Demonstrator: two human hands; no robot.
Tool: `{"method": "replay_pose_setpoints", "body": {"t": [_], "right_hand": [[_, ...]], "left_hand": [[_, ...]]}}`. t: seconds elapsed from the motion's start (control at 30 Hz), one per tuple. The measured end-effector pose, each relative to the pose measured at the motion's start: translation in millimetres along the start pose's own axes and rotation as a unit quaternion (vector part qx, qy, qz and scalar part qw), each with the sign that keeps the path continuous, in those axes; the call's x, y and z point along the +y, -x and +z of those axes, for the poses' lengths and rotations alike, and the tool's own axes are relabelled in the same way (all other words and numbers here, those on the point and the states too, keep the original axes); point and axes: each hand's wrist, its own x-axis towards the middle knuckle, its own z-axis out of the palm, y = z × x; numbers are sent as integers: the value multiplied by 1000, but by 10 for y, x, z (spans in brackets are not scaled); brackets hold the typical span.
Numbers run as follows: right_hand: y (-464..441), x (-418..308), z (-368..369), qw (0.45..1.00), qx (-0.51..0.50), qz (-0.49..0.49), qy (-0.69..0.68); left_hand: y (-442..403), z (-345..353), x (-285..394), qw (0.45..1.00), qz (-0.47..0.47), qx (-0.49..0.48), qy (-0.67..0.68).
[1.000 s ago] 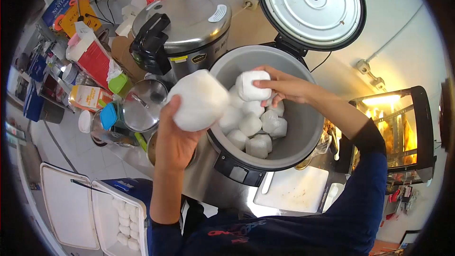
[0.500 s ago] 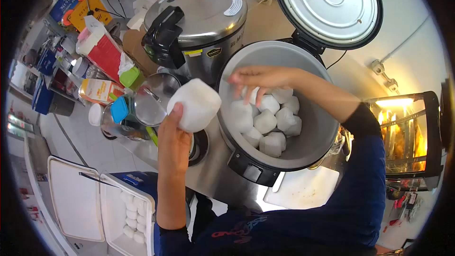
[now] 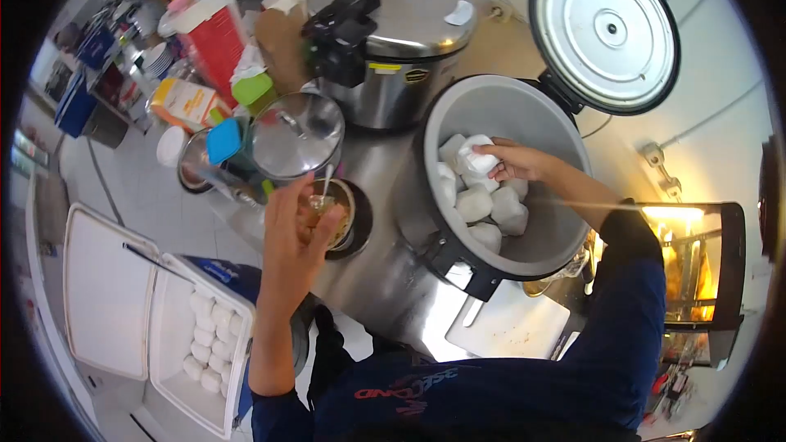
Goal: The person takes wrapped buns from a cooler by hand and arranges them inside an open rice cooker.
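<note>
Inside the open rice cooker [image 3: 565, 147], my right hand [image 3: 516, 160] is closed on a white wrapped packet [image 3: 476, 155]. Several similar white packets [image 3: 475, 205] lie piled beneath it. My left hand [image 3: 296, 225] is over a small dark-rimmed pot [image 3: 360, 225] with a spoon [image 3: 328, 178] standing in its brownish contents. The fingers and thumb of that hand are apart, with nothing seen held in them; they partly hide the pot.
A shut steel rice cooker [image 3: 385, 20] stands behind, beside a lidded steel pot [image 3: 296, 135]. At lower left an open cooler [image 3: 168, 336] holds several rows of white packets. A white cutting board [image 3: 512, 319] lies in front; a lit glass cabinet [image 3: 696, 270] is right.
The white packet has left my left hand, which has come down over the small pot. My right hand has moved deeper into the cooker and holds a packet. The view has shifted.
</note>
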Motion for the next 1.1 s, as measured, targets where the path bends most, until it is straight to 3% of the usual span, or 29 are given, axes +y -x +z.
{"method": "replay_pose_setpoints", "body": {"t": [0.03,0.1,0.13,0.17,0.23,0.27,0.3,0.33,0.37,0.43,0.5,0.53,0.57,0.63,0.67,0.73,0.77,0.83,0.87,0.93,0.97,1.1], "right_hand": [[12,-123,78,999,6,52,11],[-66,-230,62,971,20,83,223],[-353,-31,-248,954,60,79,283],[-212,-216,-104,919,89,35,382],[124,-610,231,801,174,-28,572],[148,-680,182,708,169,-105,677],[175,-753,136,589,186,-179,766],[256,-779,163,477,247,-265,801],[575,-1081,850,495,329,-182,783],[887,-1372,1939,487,378,-323,718],[1123,-1623,3081,649,197,-388,624],[1139,-1613,3631,686,125,-406,591],[1073,-1541,4120,717,54,-419,554],[573,-1182,4934,718,-150,-469,492],[353,-1018,5423,732,-268,-427,458],[-456,-334,6181,617,-326,-510,503],[-695,-167,6623,567,-355,-451,591],[-1133,251,7251,485,-323,-519,625],[-1294,386,7430,405,-307,-531,679],[-1579,725,7779,235,-268,-541,762],[-1866,1127,7916,172,-178,-514,821],[-1737,1074,8039,41,-208,-501,839]], "left_hand": [[139,-128,-123,1000,-29,-1,-6],[502,-441,-461,996,-87,-6,-35],[680,-635,-643,991,-121,-2,-53],[876,-861,-818,983,-180,19,-45],[1473,-1333,-1343,962,-259,64,-62],[1754,-1590,-1542,926,-333,57,-170],[2145,-1816,-1859,895,-338,71,-284],[2531,-2044,-2186,842,-396,57,-363],[2873,-2236,-2500,782,-447,35,-433],[3370,-2570,-3067,711,-553,-3,-433],[3755,-2799,-3637,751,-540,-44,-377],[3950,-2817,-3909,799,-483,-34,-355],[4099,-2803,-4124,844,-421,-24,-332],[4340,-2690,-4395,838,-431,-108,-317],[4409,-2633,-4454,833,-434,-147,-309],[4410,-2606,-4320,834,-457,-108,-288],[4386,-2605,-4277,833,-469,-88,-279],[4415,-2615,-4380,864,-421,-118,-249],[4459,-2612,-4416,876,-398,-137,-235],[4432,-2586,-4131,847,-372,-236,-296],[4459,-2593,-4021,827,-358,-289,-323],[4684,-2496,-4058,896,-270,-145,-320]]}}
